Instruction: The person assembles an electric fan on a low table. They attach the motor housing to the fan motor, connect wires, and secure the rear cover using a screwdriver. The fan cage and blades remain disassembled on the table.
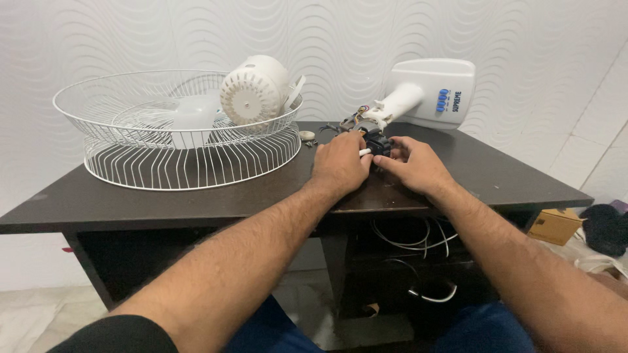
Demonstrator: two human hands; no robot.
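A small black motor part (377, 142) with a short white shaft lies near the middle of the dark wooden table (196, 196). My left hand (339, 163) wraps around its left side, fingers curled over it. My right hand (415, 167) pinches its right side with fingertips. Coloured wires (350, 123) run from the part up to the white fan neck and base (432, 91), which lies on its side behind my hands.
A white wire fan guard (131, 171) sits on the left of the table, holding a white blade and a round white motor cover (252, 91). A small round piece (306, 136) lies by the guard. White cables (418, 242) hang under the table; a cardboard box (555, 225) stands right.
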